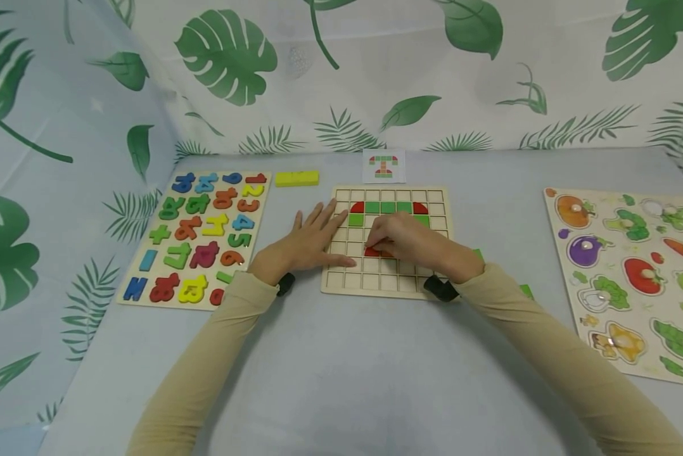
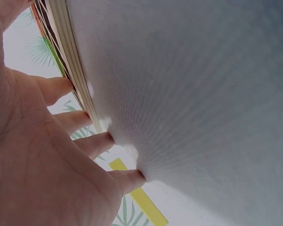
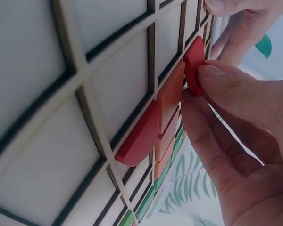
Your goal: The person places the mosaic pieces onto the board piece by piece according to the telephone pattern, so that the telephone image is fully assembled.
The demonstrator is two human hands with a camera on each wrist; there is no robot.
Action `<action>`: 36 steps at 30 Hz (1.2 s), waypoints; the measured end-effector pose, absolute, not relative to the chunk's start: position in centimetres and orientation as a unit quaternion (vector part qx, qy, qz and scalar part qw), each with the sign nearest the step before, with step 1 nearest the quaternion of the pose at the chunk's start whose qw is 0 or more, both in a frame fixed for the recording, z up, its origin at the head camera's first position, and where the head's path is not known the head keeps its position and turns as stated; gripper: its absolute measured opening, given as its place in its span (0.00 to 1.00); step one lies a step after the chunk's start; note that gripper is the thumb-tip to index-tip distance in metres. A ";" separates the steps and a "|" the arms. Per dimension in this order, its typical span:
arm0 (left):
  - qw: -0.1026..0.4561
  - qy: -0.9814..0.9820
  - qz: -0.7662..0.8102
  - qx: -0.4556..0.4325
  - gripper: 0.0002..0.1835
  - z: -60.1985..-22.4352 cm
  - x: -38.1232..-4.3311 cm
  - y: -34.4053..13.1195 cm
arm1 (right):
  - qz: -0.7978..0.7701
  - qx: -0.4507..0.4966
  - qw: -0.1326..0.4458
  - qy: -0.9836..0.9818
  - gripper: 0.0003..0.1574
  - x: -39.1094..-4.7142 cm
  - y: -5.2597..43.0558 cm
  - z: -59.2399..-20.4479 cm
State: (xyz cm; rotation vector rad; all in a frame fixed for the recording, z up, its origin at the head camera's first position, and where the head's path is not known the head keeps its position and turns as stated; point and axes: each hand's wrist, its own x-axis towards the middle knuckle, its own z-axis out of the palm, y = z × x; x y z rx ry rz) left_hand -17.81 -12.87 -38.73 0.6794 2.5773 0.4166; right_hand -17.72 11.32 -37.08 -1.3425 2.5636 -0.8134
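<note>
A wooden grid board (image 1: 354, 280) lies in front of me, with red, green and orange tiles in some cells. My left hand (image 1: 310, 246) rests on its left side, fingers spread; the left wrist view shows the fingertips (image 2: 127, 181) along the board's edge and the cloth. My right hand (image 1: 407, 240) pinches a red tile (image 3: 194, 61) between thumb and fingers, over a cell beside an orange tile (image 3: 171, 92). On that orange tile's other side sits a red tile with one rounded corner (image 3: 140, 136). The right hand hides part of the board in the head view.
Behind the board stands a small card (image 1: 384, 166) printed with a T-shaped tile pattern. Yellow blocks (image 1: 297, 178) lie at the back left. A number puzzle (image 1: 160, 261) is on the left, a vegetable puzzle (image 1: 615, 256) on the right. Green tiles (image 1: 526, 291) show by the right sleeve.
</note>
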 end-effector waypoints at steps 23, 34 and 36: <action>0.220 0.931 0.150 0.251 0.58 -38.7 -17.8 -12.6 | -0.301 -0.416 0.076 0.855 0.09 -16.4 12.8 -36.8; 0.219 0.930 0.154 0.251 0.58 -38.7 -17.8 -12.9 | -0.289 -0.381 0.060 0.876 0.14 -16.1 17.9 -32.8; 0.218 0.931 0.154 0.251 0.58 -38.7 -17.7 -13.0 | -0.278 -0.372 0.060 0.884 0.14 -15.9 19.2 -32.2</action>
